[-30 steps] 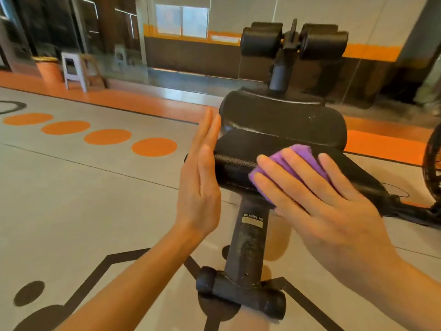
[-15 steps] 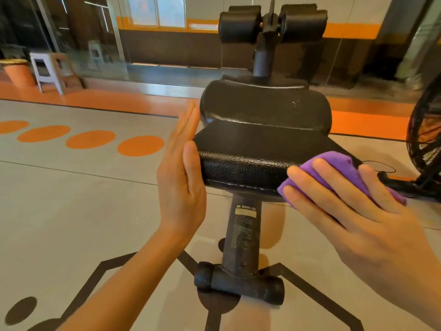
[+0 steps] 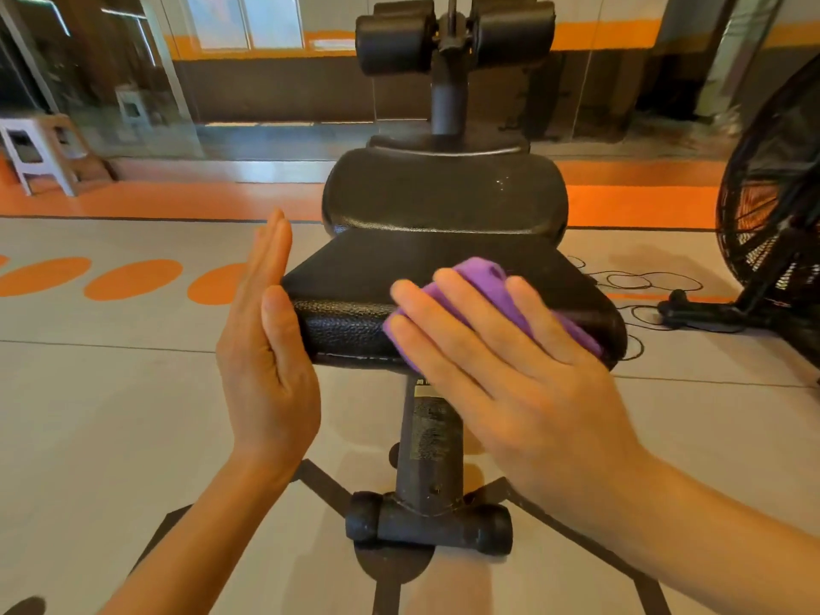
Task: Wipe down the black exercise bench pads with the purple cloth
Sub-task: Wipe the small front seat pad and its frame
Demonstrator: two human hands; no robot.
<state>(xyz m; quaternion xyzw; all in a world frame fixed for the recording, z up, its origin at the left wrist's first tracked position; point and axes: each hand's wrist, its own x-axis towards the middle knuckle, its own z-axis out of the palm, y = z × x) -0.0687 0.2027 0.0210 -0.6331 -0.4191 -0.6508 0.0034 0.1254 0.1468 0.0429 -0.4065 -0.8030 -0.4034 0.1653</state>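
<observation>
The black exercise bench stands in front of me with a near pad (image 3: 355, 277) and a rounded far pad (image 3: 443, 193). My right hand (image 3: 510, 370) lies flat on the purple cloth (image 3: 483, 281), pressing it onto the near pad's front edge, right of centre. My left hand (image 3: 266, 344) is flat with fingers together, its palm against the pad's left end, holding nothing. Two black foam rollers (image 3: 452, 37) top the post at the far end.
The bench's black post (image 3: 426, 437) and foot bar (image 3: 426, 526) stand on the grey floor just below my hands. A large black fan (image 3: 772, 215) with coiled cable (image 3: 639, 281) is at the right. A white stool (image 3: 40, 148) stands far left by glass walls.
My right hand slid the cloth out to the pad's right corner and has now come back left toward the middle of the front edge. My left hand stays against the left end.
</observation>
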